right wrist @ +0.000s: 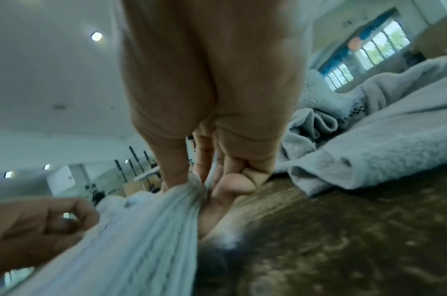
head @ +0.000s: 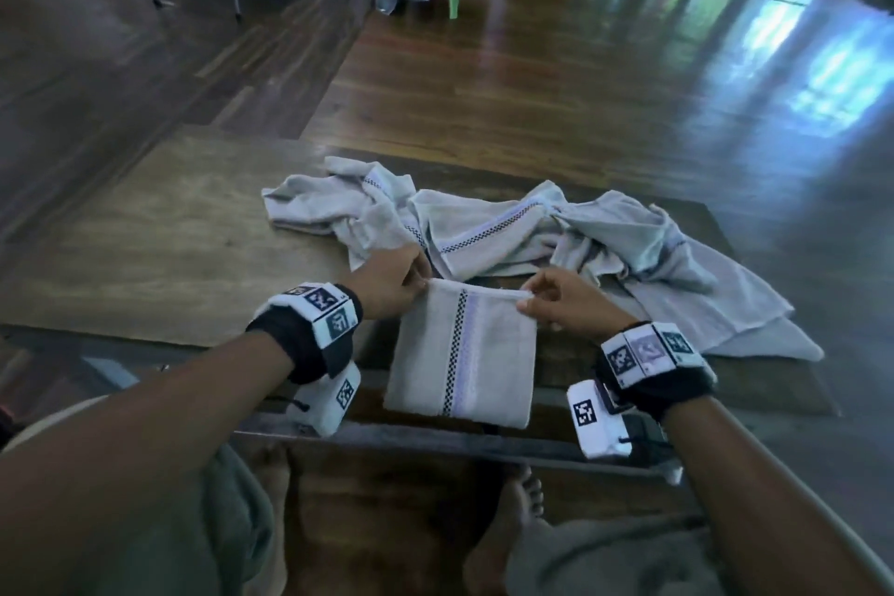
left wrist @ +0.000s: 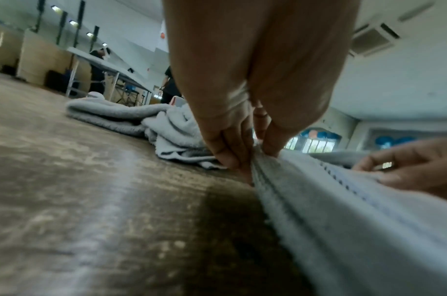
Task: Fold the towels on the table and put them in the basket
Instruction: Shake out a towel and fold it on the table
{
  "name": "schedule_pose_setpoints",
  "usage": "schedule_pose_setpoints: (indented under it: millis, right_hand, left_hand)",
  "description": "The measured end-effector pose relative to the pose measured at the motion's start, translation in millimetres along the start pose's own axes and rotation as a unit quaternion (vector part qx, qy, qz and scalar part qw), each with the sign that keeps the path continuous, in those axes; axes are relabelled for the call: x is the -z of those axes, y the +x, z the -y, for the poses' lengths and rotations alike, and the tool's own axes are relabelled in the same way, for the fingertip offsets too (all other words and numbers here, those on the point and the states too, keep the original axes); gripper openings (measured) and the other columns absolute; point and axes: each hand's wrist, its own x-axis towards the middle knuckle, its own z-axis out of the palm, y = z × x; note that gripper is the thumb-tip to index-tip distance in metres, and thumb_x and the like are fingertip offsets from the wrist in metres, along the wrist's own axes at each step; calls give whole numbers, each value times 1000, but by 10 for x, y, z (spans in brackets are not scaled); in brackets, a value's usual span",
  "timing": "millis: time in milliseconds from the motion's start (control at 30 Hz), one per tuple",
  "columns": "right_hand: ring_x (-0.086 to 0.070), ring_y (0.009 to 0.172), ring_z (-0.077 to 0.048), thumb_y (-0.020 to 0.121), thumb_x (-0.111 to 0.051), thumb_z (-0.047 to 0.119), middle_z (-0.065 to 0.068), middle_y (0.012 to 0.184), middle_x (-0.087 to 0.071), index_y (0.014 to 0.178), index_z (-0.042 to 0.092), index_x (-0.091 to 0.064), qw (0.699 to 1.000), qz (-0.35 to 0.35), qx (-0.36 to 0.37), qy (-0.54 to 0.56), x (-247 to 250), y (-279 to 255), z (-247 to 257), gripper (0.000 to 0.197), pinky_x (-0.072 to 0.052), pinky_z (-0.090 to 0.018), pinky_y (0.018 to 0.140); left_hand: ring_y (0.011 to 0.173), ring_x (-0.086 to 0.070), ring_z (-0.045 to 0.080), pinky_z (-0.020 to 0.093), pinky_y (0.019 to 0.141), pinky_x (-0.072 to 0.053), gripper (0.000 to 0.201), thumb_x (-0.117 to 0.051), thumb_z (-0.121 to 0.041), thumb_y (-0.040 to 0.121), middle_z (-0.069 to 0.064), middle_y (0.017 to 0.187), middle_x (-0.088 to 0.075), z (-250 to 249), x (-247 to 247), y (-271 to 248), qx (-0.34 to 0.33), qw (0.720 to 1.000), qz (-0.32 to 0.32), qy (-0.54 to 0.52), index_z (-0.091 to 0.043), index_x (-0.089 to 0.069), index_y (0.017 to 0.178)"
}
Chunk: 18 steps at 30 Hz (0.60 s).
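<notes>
Pinched far corners, left hand and right hand, folded towel; soft, limp, light; unfolded towels beyond.

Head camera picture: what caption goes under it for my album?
Both hands pinch a folded towel's far corners.

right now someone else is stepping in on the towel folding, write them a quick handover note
Left hand: pinches the far left corner of the folded towel.
Right hand: pinches its far right corner.
The folded towel lies flat at the near edge of the table, its checkered stripe running away from you.
The loose towels lie crumpled in a heap just beyond it.
Done: this one towel looks folded, or nearly so.
Left: finish it, put it in the basket, then fold the heap. No basket shows in any view.
</notes>
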Motion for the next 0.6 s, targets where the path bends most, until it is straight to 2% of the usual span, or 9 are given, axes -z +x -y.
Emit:
schedule_pose_setpoints:
  millis: [133,200,333,467,533,600]
  right_hand:
    - [-56,86,-18,83,-67,23,-5,93,-59,101,13,-58,990,-27,32,-134,1,87,-77,22,-44,-31,76]
    - [-58,90,-19,84,-67,25,-1,93,-60,101,15,-60,986,-15,38,-163,-8,110,-96,21,-45,-34,80]
    - [-62,95,-17,85,-64,25,-1,102,-70,100,13,-71,973,-3,54,-226,-15,145,-54,20,-45,-30,80]
    - [-61,101,-21,88,-61,17,-7,110,-68,106,5,-70,963,0,78,-258,-66,154,23,23,-43,-27,82]
    - [-58,93,-17,87,-61,17,-8,107,-67,105,4,-68,962,-8,86,-260,-64,140,38,23,-38,-23,75]
    - [-56,84,-16,84,-63,16,-8,98,-65,97,6,-66,961,-15,105,-255,-51,135,11,17,-37,-23,70]
  left_hand:
    - [94,-56,24,34,82,-46,15,-51,-17,90,5,102,-61,71,-103,123,-26,996,11,85,-12,-59,102]
    - [97,-57,25,38,85,-47,19,-53,-16,88,7,105,-62,68,-124,164,-61,991,17,119,-12,-65,102]
    - [91,-59,23,35,81,-46,18,-58,-14,86,8,99,-65,69,-124,185,-102,986,22,128,-11,-70,99]
    - [85,-59,22,40,79,-49,13,-60,-16,85,6,93,-65,105,-124,184,-105,985,13,134,-9,-68,92]
    - [81,-58,22,41,77,-49,8,-59,-16,86,5,90,-63,102,-128,174,-100,985,12,139,-11,-64,87]
    - [79,-58,22,42,75,-50,3,-57,-16,85,3,87,-62,97,-133,169,-91,987,10,132,-15,-59,84]
